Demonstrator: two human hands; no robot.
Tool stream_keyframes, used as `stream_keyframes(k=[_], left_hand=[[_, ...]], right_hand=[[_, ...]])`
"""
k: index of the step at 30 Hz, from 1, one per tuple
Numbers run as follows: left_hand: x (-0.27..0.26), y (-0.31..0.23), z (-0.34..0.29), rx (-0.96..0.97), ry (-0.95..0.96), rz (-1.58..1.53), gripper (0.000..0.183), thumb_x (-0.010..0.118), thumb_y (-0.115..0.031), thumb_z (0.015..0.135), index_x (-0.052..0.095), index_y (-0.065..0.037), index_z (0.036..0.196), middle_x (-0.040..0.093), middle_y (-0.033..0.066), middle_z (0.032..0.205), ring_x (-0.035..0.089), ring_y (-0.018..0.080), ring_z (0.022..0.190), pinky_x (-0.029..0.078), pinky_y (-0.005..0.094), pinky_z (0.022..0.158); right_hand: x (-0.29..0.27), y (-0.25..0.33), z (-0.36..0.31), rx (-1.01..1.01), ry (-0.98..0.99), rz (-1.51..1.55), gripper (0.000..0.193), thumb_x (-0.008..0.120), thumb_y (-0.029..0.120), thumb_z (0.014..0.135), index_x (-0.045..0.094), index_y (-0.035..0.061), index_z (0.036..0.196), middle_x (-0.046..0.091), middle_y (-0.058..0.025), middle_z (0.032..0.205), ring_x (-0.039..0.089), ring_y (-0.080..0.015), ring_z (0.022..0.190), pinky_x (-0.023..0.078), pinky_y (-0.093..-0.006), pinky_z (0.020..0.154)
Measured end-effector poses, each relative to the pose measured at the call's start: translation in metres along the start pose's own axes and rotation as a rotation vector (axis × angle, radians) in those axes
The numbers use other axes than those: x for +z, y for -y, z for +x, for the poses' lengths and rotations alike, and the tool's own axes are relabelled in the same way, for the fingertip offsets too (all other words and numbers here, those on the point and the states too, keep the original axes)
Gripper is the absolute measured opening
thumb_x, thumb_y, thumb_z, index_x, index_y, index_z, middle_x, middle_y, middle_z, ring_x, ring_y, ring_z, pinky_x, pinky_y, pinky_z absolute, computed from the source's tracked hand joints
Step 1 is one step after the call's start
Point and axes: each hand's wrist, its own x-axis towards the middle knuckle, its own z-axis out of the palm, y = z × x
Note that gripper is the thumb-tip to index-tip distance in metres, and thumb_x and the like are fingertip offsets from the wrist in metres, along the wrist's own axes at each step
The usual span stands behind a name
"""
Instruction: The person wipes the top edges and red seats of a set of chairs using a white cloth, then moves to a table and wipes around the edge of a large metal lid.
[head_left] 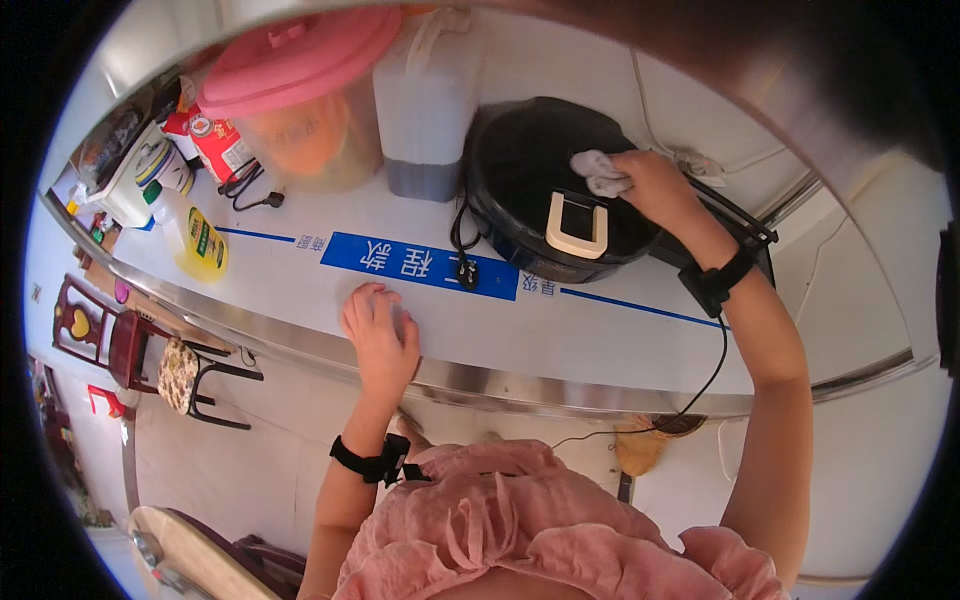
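A round black electric cooker (540, 205) with a cream handle (577, 226) on its lid stands toward the right of the counter. My right hand (655, 188) is closed around a bunched white cloth (600, 172), which rests on the right part of the black lid. Near the counter's front edge lies my left hand (380, 328), with slightly bent fingers on the surface, the thumb apart and nothing held. A black power plug (467, 274) with its cord sits between that hand and the cooker.
Behind are a pink-lidded bucket (310, 110) and a jug of dark liquid (425, 130). A yellow detergent bottle (195, 240), another plug (273, 199) and a red-and-white bag (215, 145) stand left. A black flat object (735, 225) lies right of the cooker. A chair (190, 375) is on the floor.
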Motion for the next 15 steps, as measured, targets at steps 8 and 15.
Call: stream_keyframes(k=[8,15], left_hand=[[0.003,-0.008,0.004,0.085,0.006,0.028,0.025,0.057,-0.004,0.066,0.050,-0.001,0.089,0.045,0.0158,0.104,0.040,0.0335,0.103,0.024,0.0512,0.095],[-0.003,-0.012,-0.001,0.023,-0.026,-0.016,0.026,0.057,-0.005,0.065,0.050,-0.001,0.090,0.045,0.0156,0.103,0.041,0.0333,0.102,0.026,0.0503,0.094]], right_hand=[[0.003,-0.103,0.064,0.268,0.079,-0.590,0.022,0.064,0.006,0.069,0.061,0.0001,0.090,0.060,-0.0227,0.084,0.057,-0.0384,0.084,0.046,-0.0401,0.073],[0.045,-0.169,0.155,0.371,-0.059,-0.804,0.036,0.067,0.009,0.068,0.059,-0.0021,0.101,0.058,-0.0239,0.101,0.057,-0.0341,0.094,0.046,-0.0404,0.073]])
